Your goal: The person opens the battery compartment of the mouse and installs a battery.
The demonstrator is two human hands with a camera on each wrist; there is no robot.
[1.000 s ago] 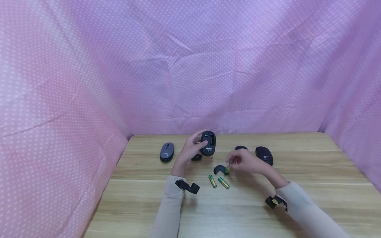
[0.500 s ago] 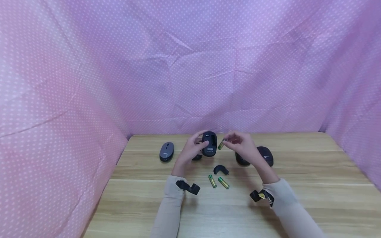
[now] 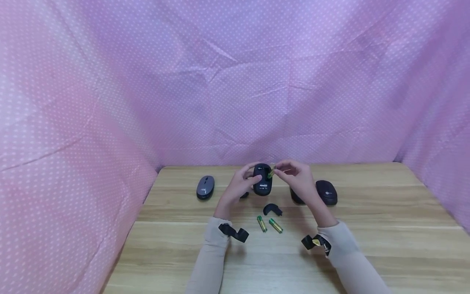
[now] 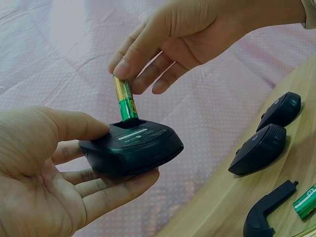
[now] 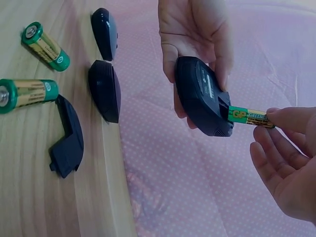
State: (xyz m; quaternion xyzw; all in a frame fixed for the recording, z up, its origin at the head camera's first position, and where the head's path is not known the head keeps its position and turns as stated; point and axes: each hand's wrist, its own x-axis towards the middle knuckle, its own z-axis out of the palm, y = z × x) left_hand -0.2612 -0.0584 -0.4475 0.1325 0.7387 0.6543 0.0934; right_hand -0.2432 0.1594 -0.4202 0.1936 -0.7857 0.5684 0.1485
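My left hand (image 3: 238, 185) holds a black computer mouse (image 4: 128, 153) underside up, its thumb on the base and fingers beneath. The mouse's battery slot lies uncovered. Between thumb and fingertips my right hand (image 3: 297, 179) pinches a green and gold battery (image 4: 126, 101). The battery's green end dips into the slot while the gold end sticks out, tilted, as the right wrist view (image 5: 247, 116) also shows. Below the hands on the table lie a curved black battery cover (image 3: 272, 209) and two more batteries, one left (image 3: 262, 223) and one right (image 3: 276, 226).
A grey mouse (image 3: 205, 188) sits at the left of the wooden table (image 3: 176, 253). At the right stands a dark mouse (image 3: 326, 192), with another black mouse (image 4: 259, 150) beside it, partly behind my right hand in the head view. A pink dotted cloth (image 3: 235, 81) hangs behind.
My right hand has lifted the battery from beside the cover and brought it up and left to the mouse's slot. My left hand has shifted slightly right with the mouse.
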